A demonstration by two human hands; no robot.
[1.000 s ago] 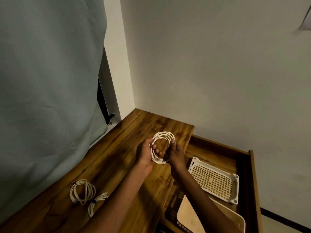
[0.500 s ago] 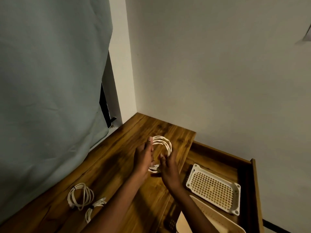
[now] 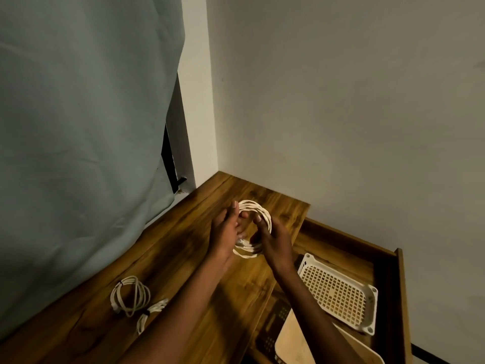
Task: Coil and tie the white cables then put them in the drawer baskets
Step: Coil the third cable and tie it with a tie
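Curled right hand [image 3: 273,240] back round coiled white cable [image 3: 258,214] since half a second ago; left hand [image 3: 225,232] fingers straight, pressed flat against coil above desk [image 3: 183,248].

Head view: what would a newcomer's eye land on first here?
First, the white cable coil held up between the left hand and the right hand above the wooden table. Next, the white perforated basket in the open drawer at right. Then two tied cable bundles on the table's near left.
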